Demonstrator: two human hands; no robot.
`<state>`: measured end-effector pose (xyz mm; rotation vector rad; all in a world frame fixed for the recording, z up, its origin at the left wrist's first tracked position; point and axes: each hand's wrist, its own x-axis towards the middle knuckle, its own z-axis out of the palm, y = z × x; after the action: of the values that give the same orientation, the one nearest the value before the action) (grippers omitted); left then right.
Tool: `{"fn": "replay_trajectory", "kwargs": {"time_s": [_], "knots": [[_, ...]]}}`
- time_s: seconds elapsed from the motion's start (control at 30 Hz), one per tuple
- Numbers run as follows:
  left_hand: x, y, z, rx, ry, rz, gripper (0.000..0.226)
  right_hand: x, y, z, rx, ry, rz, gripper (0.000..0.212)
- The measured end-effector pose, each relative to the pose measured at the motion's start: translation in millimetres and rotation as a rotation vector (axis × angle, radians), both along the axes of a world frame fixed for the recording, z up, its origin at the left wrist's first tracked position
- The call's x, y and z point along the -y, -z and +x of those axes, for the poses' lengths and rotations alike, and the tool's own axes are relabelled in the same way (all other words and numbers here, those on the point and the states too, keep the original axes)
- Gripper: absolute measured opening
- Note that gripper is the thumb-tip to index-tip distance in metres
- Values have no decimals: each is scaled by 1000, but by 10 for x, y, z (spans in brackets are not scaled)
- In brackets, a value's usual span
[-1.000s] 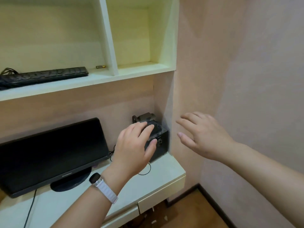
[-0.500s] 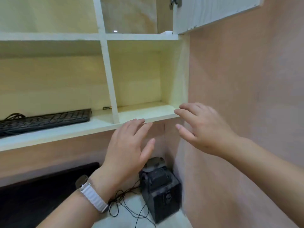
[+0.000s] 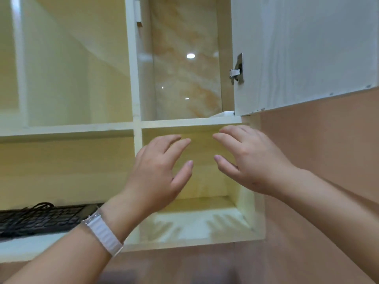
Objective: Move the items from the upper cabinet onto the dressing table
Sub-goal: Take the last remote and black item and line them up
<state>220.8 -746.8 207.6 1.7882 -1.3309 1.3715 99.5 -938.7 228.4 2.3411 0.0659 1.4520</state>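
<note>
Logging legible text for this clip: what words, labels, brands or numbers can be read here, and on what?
None can be read.
keyboard: key legends too blurred to make out.
watch band, cabinet door and hinge: no visible marking.
</note>
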Motion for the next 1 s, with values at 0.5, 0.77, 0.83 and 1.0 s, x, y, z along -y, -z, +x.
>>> {"fn": "replay_trajectory", "kwargs": {"time_s": [0.5, 0.77, 0.83, 1.0], "knots": [[706, -1747, 444, -37, -230, 636, 51, 130, -313, 383, 74, -14, -37, 47], [1333, -1936, 440, -260, -155, 956, 60, 138, -215, 520, 168, -58, -4, 49], [1380, -1973, 403, -346, -78, 1004, 63, 150, -218, 556, 196, -69, -2, 47], [1406, -1998, 373, -491, 74, 1071, 63, 167, -214, 620, 252, -87, 11, 44]]}}
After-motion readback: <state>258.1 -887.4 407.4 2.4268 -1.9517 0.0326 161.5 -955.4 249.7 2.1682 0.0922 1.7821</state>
